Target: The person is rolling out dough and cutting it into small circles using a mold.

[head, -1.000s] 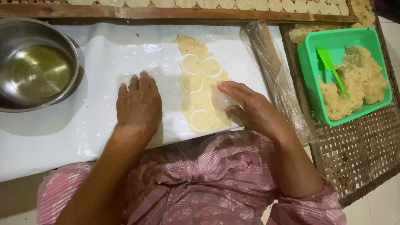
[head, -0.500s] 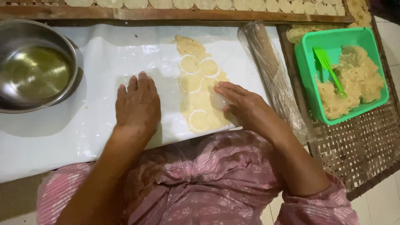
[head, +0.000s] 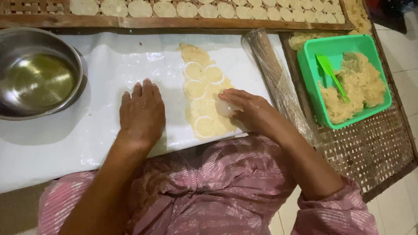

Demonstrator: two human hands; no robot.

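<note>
A thin strip of pale yellow dough (head: 204, 91) lies on a white plastic sheet (head: 87, 130), with several round cut marks in it. My right hand (head: 248, 111) presses a small clear round cutter (head: 225, 109) into the dough's right side, fingers closed over it. My left hand (head: 141, 114) lies flat on the sheet just left of the dough, fingers together and holding nothing.
A steel bowl (head: 37, 72) with oil sits at the left. A plastic-wrapped rolling pin (head: 278, 82) lies right of the dough. A green tub (head: 344, 78) holds dough and a green spatula (head: 333, 76). Cut rounds (head: 209, 9) rest on a woven tray at the back.
My right hand has shifted the cutter a little to the left across the dough. My left hand stays flat on the sheet.
</note>
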